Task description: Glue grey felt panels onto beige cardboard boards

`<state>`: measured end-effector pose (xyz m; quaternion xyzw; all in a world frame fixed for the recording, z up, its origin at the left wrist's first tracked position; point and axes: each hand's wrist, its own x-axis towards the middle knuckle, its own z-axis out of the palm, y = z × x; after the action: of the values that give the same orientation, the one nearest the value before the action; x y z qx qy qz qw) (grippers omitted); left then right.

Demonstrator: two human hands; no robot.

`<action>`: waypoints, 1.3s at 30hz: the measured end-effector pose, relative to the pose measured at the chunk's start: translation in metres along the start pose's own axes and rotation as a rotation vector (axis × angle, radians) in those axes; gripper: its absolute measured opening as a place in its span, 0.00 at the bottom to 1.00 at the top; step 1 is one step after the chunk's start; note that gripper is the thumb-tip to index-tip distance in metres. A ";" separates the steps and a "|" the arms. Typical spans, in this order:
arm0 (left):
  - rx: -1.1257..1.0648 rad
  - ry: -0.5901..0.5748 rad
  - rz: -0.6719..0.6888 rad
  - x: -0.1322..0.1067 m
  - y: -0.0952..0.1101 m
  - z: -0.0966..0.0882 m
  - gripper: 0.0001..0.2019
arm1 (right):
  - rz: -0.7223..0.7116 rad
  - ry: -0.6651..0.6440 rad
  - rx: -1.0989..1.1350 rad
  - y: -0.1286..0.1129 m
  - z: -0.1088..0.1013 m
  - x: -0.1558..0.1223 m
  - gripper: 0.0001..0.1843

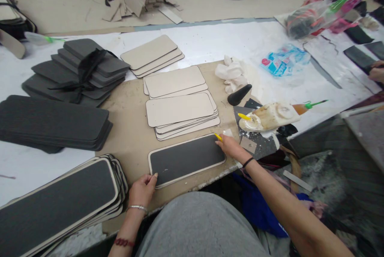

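Observation:
A dark rounded panel with a cream border (186,161) lies flat on brown board at the table's near edge. My left hand (143,191) grips its lower left corner, the thumb on top and some fingers hidden. My right hand (230,145) is closed around a small yellow glue spreader (218,137), its tip at the panel's upper right corner. Just beyond the panel is a stack of cream panels (180,109). To the right lies a cut-open white bottle (270,117) with white glue and another yellow stick (244,116) in it.
Stacked dark panels with cream borders (60,205) lie at lower left, below dark foam-like pieces (51,121) and a tied bundle (99,59). A black-handled tool (239,95), crumpled white cloth (231,73) and blue plastic wrapper (283,60) lie right. Another person's hand (377,72) shows far right.

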<state>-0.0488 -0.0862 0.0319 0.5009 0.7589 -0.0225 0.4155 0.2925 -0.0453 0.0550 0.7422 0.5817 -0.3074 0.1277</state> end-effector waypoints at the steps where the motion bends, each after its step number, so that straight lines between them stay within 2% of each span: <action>1: -0.001 -0.001 -0.003 0.000 -0.001 0.000 0.19 | 0.000 -0.002 -0.002 0.000 0.001 0.000 0.10; 6: -0.005 0.003 0.004 0.000 0.000 0.000 0.19 | 0.007 0.009 -0.028 -0.002 0.003 -0.001 0.10; 10: 0.028 0.012 0.017 -0.003 0.006 -0.002 0.18 | 0.058 0.084 -0.081 0.000 -0.001 -0.008 0.13; 15: 0.086 0.023 0.032 -0.008 0.014 -0.004 0.16 | 0.072 0.105 -0.044 0.005 0.002 -0.017 0.12; 21: 0.147 0.147 0.049 -0.019 0.020 -0.004 0.10 | 0.064 0.134 -0.021 0.016 0.020 -0.016 0.11; 23: 0.086 0.242 0.082 -0.020 0.019 -0.002 0.06 | 0.045 0.152 -0.015 0.022 0.025 -0.011 0.11; 26: -0.074 0.326 0.108 -0.019 0.016 0.002 0.13 | 0.028 0.162 0.029 0.029 0.029 -0.006 0.11; 28: -0.180 0.304 0.099 -0.018 0.014 0.002 0.15 | 0.031 0.163 0.065 0.029 0.029 -0.006 0.12; 35: -0.511 0.220 0.074 -0.008 0.006 0.000 0.10 | 0.071 0.202 0.089 0.020 0.020 -0.015 0.10; 39: -0.600 0.171 0.047 0.000 0.001 0.001 0.09 | 0.052 0.245 0.187 0.022 0.017 -0.018 0.11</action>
<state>-0.0477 -0.0861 0.0317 0.3733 0.7521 0.2542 0.4799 0.3054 -0.0751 0.0487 0.7976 0.5424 -0.2639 -0.0060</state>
